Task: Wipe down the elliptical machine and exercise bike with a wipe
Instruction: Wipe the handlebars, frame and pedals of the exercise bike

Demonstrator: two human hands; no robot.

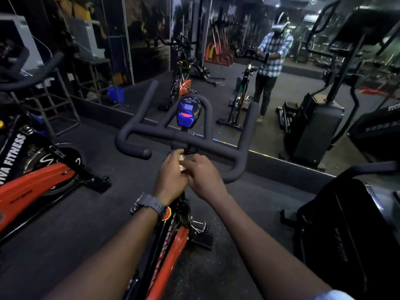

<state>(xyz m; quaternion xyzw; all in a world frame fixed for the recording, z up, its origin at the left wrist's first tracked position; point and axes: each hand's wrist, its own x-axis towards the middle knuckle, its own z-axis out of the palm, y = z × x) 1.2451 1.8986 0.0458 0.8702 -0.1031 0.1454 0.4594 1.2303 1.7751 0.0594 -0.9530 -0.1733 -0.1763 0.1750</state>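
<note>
both hands, left hand (pixel 171 175) and right hand (pixel 203 177), pinch the small white wipe (pixel 182 164) together (likely refolding it) just below the exercise bike (pixel 173 241) handlebar (pixel 184 139).

A: Which surfaces read as matt?

B: The handlebar (pixel 190 138) has a matt, foam-like dark grey covering, smooth and without shine. The floor (pixel 65 230) is matt, finely speckled, rubber-like matting.

A: And the glossy ones?

B: The console (pixel 188 112) is glossy blue plastic. The bike frame (pixel 171 254) shows glossy red and black paint; bare bright metal glints beside it. The mirror (pixel 270 83) on the wall is polished glass.

A: Anything soft?

B: The wipe (pixel 181 163), a small, pale, crumpled piece of paper or cloth, sits between the left hand (pixel 172 176) and the right hand (pixel 204 176). The watch (pixel 149 205) has a matt grey plastic or rubber strap.
</note>
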